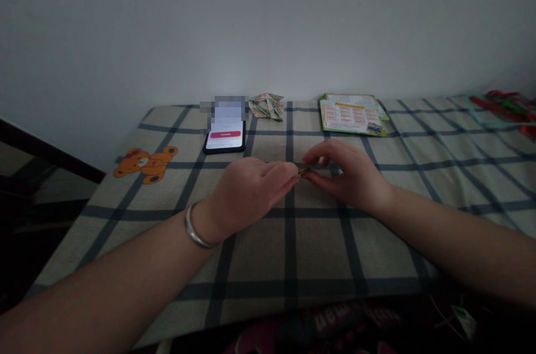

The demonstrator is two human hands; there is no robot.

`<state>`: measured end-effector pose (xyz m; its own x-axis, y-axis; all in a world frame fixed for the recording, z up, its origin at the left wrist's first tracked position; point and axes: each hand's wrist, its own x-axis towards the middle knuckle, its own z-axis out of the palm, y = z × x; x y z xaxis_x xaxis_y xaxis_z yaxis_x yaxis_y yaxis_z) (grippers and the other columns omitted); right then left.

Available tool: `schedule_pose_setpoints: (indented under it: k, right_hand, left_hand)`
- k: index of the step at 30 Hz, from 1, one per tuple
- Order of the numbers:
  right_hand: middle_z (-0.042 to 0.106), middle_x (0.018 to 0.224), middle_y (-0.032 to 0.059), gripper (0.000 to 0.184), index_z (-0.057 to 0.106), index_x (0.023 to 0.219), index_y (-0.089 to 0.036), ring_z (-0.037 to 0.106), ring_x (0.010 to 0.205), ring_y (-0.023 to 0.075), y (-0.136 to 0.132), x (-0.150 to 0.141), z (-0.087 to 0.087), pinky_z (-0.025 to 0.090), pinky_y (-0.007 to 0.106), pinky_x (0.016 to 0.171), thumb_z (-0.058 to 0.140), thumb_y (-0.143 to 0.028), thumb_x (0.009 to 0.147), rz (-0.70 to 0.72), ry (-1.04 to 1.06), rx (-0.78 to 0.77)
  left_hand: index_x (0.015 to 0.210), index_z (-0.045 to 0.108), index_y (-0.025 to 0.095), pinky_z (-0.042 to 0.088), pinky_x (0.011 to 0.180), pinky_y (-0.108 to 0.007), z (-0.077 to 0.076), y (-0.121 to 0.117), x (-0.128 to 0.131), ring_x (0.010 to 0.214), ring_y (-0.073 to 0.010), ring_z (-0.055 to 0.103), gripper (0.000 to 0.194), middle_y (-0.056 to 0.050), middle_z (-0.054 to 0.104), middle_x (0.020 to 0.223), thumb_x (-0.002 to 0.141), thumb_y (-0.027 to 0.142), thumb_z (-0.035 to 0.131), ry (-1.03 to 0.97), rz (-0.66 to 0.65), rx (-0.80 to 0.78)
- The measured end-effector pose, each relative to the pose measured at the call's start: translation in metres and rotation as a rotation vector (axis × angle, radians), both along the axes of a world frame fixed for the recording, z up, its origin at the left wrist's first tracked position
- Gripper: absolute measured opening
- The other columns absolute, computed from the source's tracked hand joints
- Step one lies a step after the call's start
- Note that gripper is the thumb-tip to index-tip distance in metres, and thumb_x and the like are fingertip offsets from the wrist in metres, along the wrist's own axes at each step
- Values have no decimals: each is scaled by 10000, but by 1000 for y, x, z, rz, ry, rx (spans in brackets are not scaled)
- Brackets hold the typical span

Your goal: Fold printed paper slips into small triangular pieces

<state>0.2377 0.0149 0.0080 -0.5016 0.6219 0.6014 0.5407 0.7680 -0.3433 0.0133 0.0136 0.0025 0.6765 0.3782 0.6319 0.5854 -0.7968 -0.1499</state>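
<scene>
My left hand (pixel 255 186), with a silver bangle (pixel 194 228) on its wrist, is closed with the palm down over the middle of the checked cloth. From its fingertips sticks out a small, thin, brownish piece (pixel 305 170), perhaps folded paper; most of it is hidden. My right hand (pixel 347 172) pinches the other end of this piece between thumb and fingers. The two hands almost meet there, low over the table.
A lit phone (pixel 225 142) leans near the wall, beside a folded colourful paper (pixel 267 106). Printed sheets (pixel 352 114) lie behind my right hand. An orange bear cutout (pixel 144 164) lies left. Red and green items (pixel 505 105) sit far right. The checked cloth (pixel 251 264) covers the table.
</scene>
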Motion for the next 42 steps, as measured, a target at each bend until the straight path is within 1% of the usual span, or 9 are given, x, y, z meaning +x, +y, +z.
schedule_pose_setpoints:
  k: [4,8,11,16,22,24,31,36,42]
  right_hand:
    - [687,828,31,71,661,904,-187,618,794,166,1,-1,0,487,295,694,665,-232,849,72,-34,-2]
    - [693,834,41,37,666,867,-184,620,805,173,2,0,0,491,304,709,655,-214,848,74,-36,1]
    - [684,816,38,21,665,852,-180,617,785,165,1,-1,1,487,288,687,652,-193,841,53,-26,-11]
    - [669,791,26,30,665,839,-179,603,748,151,0,0,1,472,269,655,665,-168,811,-2,-31,-13]
    - [633,691,-12,43,657,786,-182,557,607,103,-1,-1,0,410,220,528,668,-205,821,-105,48,-145]
    - [632,688,-11,60,658,789,-184,550,598,106,0,-1,-1,397,226,519,668,-231,825,-139,31,-159]
    - [630,694,4,76,656,795,-185,544,606,123,3,2,-1,388,249,529,640,-249,834,-186,-23,-142]
    - [639,659,-1,106,631,756,-186,547,553,118,8,5,-3,406,240,499,650,-271,816,-247,93,-272]
    - [636,697,-5,145,604,797,-193,548,586,118,18,11,-11,416,244,524,639,-325,845,-236,221,-335]
  left_hand:
    - [980,565,184,372,529,-285,1,0,0,574,-155,609,113,21,672,713,951,288,532,-32,-35,-33]
    - [986,587,185,397,577,-281,3,0,2,652,-154,641,110,13,697,779,936,281,562,-27,-15,-101]
    - [947,616,187,416,604,-279,4,0,2,700,-158,661,105,6,711,812,931,280,569,-36,11,-159]
    - [871,653,189,440,642,-272,5,3,2,723,-160,659,111,7,711,795,911,269,589,-63,50,-244]
    - [878,666,195,458,711,-276,4,5,3,785,-161,662,72,12,714,829,884,254,625,-117,80,-365]
    - [883,667,200,457,722,-279,3,5,2,796,-162,661,75,15,712,833,881,268,635,-131,100,-402]
    - [847,662,184,441,651,-259,3,8,0,716,-149,627,162,4,689,773,875,343,650,-178,171,-429]
    - [856,663,184,436,610,-241,4,9,0,692,-138,622,142,10,684,764,893,316,625,-205,180,-470]
    - [957,656,186,462,609,-226,3,8,0,687,-126,648,123,9,714,831,898,283,609,-256,160,-488]
